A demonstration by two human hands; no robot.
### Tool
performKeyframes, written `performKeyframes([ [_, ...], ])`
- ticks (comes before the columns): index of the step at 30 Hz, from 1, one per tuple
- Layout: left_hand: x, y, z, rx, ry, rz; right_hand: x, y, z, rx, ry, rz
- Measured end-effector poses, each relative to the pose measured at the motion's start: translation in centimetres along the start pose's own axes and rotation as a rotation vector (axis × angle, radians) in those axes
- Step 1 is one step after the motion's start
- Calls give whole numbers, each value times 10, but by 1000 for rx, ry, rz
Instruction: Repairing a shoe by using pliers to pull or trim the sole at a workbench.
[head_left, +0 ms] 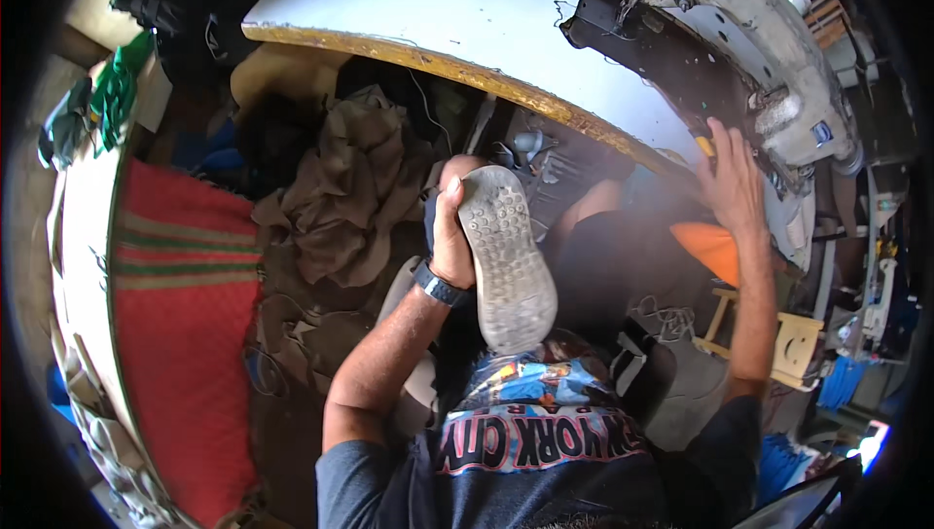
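My left hand (451,242), with a dark watch at its wrist, grips a shoe (510,261) by its side. The shoe's worn, pale sole with round treads faces up, in front of my chest. Its upper is mostly hidden underneath. Off to the right, my right hand (732,182) reaches to the table edge beside the sewing machine (778,52), fingers stretched out. A small yellow piece (704,146) shows by its thumb and forefinger; whether the hand touches it is unclear.
The white table (467,3) with a worn wooden edge spans the far side. Crumpled brown cloth (355,179) lies under it. At the left is a red striped cloth (185,334). An orange piece (710,252) and a small wooden stool (793,349) are below my right hand.
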State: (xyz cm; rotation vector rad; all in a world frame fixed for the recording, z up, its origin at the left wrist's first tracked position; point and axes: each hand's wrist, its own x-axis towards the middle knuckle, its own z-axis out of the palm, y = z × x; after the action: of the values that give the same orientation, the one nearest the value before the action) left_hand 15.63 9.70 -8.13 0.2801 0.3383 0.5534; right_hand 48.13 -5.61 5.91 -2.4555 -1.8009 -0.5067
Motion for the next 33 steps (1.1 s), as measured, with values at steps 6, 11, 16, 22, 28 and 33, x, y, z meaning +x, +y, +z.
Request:
performKeyframes([
  [6,-11,-1,4,96,62,157,-23,-49,-21,884,-24,407],
  [11,-8,-13,-5,59,89,57,-106,-143,-9,1998,-695,619],
  [16,-9,-15,-10,-5,78,5,-126,-197,-7,1917,-930,608],
  [22,-10,-18,-9,150,65,62,-124,-185,-4,1825,-823,679],
  [28,-13,-18,1,132,85,80,-116,-177,-13,1588,-903,583],
  [33,-15,-19,-1,220,98,99,-107,-176,-22,1472,-872,576],
])
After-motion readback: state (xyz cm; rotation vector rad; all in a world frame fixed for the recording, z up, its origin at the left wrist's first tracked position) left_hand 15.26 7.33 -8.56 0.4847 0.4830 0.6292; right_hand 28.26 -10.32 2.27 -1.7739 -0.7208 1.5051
